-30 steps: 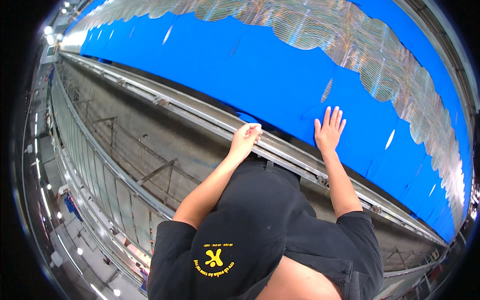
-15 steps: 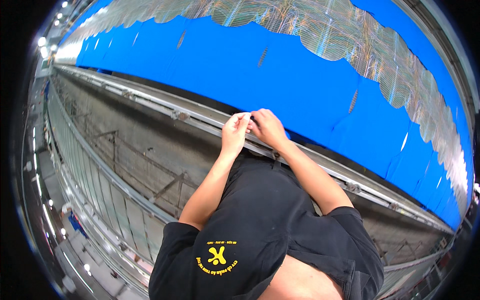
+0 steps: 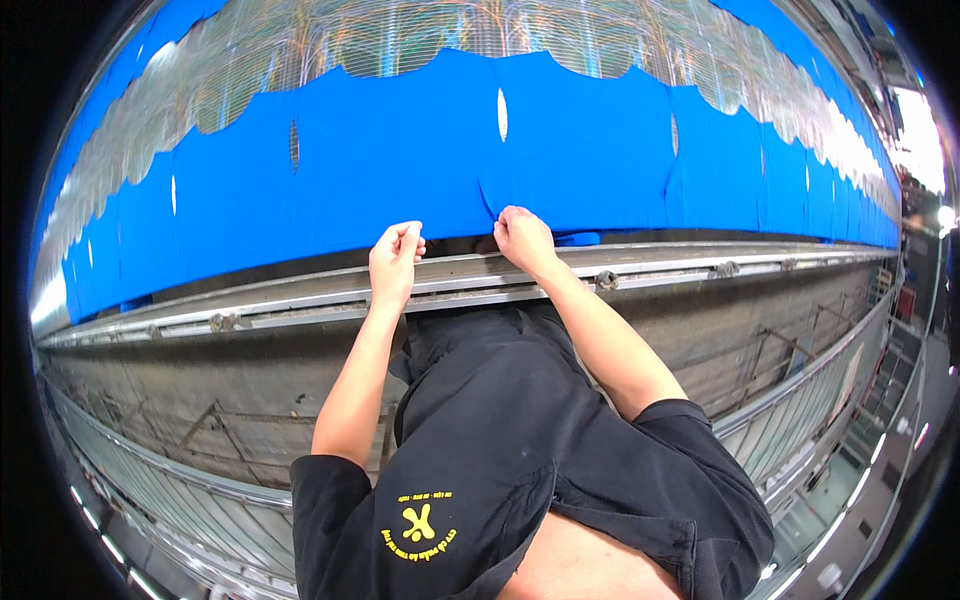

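Nearest to us is our black short-sleeved shirt (image 3: 480,440), with a round yellow print (image 3: 420,525) on its front and bare forearms reaching out of its sleeves to the table's near edge. Along that edge, just past the shirt, runs a long silvery metal rail (image 3: 660,274), carrying small dark metal fittings (image 3: 607,280) at intervals.

Our left hand (image 3: 396,262) is over the near edge, fingers curled and thumb brought against the fingertips; we cannot make out whether any cloth is caught between them. Our right hand (image 3: 522,238), a little apart from it along the same edge, is bent into a loose fist at the cloth's near border, its fingertips hidden from us, so we cannot say if it grips. A short crease in the cloth ends just beside its knuckles, and a small rounded blue fold (image 3: 578,239) shows on its other side.

The smooth bright blue fabric (image 3: 400,150) lies flat in a long band along the table's near edge, toward both ends. Narrow pointed slits (image 3: 502,115) cut into it, and its far border is scalloped. Beyond that border we see the glossy, wavy-patterned surface of the table (image 3: 600,35), then a second blue fabric band (image 3: 775,37) along the far edge.
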Tool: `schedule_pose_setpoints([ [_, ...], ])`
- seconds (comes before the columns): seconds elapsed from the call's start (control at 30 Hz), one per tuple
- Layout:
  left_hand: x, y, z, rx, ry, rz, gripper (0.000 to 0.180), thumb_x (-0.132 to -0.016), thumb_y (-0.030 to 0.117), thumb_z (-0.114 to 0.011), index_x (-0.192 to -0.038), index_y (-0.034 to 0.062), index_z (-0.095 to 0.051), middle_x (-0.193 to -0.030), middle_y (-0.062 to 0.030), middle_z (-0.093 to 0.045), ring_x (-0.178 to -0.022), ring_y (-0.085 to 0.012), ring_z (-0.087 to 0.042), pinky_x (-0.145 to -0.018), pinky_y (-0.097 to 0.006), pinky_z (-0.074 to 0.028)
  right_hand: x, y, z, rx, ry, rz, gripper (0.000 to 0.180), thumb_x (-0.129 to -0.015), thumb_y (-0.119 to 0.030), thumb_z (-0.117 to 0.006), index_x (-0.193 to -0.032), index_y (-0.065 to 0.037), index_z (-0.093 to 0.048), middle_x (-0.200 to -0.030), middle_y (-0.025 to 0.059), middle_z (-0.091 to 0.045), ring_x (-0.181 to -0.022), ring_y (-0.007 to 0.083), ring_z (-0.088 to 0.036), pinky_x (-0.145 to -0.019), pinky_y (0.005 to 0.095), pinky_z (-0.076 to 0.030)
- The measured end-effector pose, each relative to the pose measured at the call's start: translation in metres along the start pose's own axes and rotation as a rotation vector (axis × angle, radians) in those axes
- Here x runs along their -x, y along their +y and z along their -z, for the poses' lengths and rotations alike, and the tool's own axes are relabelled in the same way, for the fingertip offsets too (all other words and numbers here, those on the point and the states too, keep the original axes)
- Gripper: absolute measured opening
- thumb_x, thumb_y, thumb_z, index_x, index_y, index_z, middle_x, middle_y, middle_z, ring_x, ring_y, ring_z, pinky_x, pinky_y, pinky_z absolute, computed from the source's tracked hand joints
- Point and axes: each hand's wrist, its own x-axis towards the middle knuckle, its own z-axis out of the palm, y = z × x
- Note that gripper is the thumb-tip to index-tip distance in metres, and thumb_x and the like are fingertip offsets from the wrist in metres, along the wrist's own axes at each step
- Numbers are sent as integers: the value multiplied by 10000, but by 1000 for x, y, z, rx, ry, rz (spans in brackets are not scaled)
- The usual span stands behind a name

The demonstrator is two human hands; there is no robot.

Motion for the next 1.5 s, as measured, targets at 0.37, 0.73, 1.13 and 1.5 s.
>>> schedule_pose_setpoints([
  [0.37, -111, 39, -95, -718, -429, -528, 233, -983, 220, -733, -1176, 93, -764, -1007, -93, -725, -941, -244, -704, -839, -373, -570, -5, 116, 51, -321, 677, -633, 228, -959, -224, -672, -874, -13, -692, -760, 114, -703, -699, 233, -660, -724, 395, -540],
  [0.73, -189, 62, -168, -1119, -798, -852, 172, -913, 271, -771, -1008, 128, -782, -1001, -74, -664, -1020, -297, -653, -909, -444, -542, 23, -2, 8, -560, 407, -460, 196, -935, -193, -797, -973, -13, -728, -778, 119, -706, -684, 227, -683, -683, 381, -560],
  [1.13, -188, 51, -164, -1239, -956, -1148, 169, -961, 125, -653, -1059, -7, -613, -1054, -148, -621, -986, -317, -663, -848, -457, -554, -2, -15, 0, -293, 256, -567, 200, -962, -194, -741, -937, -19, -647, -838, 132, -695, -782, 301, -718, -705, 430, -552],
  [1.5, -191, 75, -151, -790, -1085, -419, 204, -977, 20, -586, -1177, 31, -627, -1085, -205, -691, -1068, -365, -669, -901, -467, -556, 21, -22, -26, -991, 383, -691, 308, -995, -80, -744, -1164, -20, -493, -868, 44, -633, -633, 90, -636, -563, 270, -580],
])
